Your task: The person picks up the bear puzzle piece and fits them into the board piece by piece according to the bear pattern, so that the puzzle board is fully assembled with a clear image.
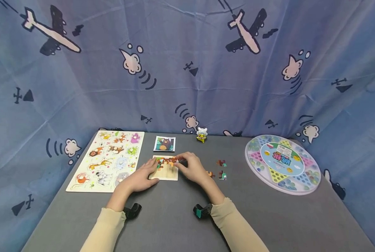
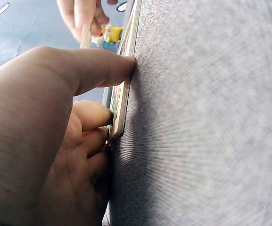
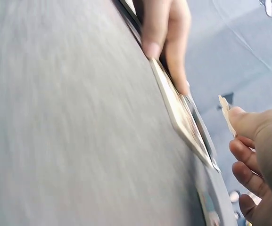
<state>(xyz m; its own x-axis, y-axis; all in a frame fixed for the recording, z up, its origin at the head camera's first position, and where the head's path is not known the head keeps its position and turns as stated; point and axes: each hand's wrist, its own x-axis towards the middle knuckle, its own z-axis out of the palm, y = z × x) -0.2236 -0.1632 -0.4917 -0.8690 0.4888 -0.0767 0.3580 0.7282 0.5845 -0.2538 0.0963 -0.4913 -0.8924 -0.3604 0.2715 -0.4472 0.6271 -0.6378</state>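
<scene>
The left hand [image 1: 141,177], fingers extended, steadies the board [image 1: 169,176], while the right hand [image 1: 192,169] pinches a piece [image 3: 226,114] above it; misaligned lowering could dislodge the seated pieces [image 1: 164,161].

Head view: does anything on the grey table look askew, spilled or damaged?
Nothing stands out. The square, pale wooden puzzle board lies flat, steadied by the left hand; the right hand pinches a thin wooden piece. Loose multicoloured puzzle pieces to the right suit a part-filled board, and no spill or damage shows.
</scene>
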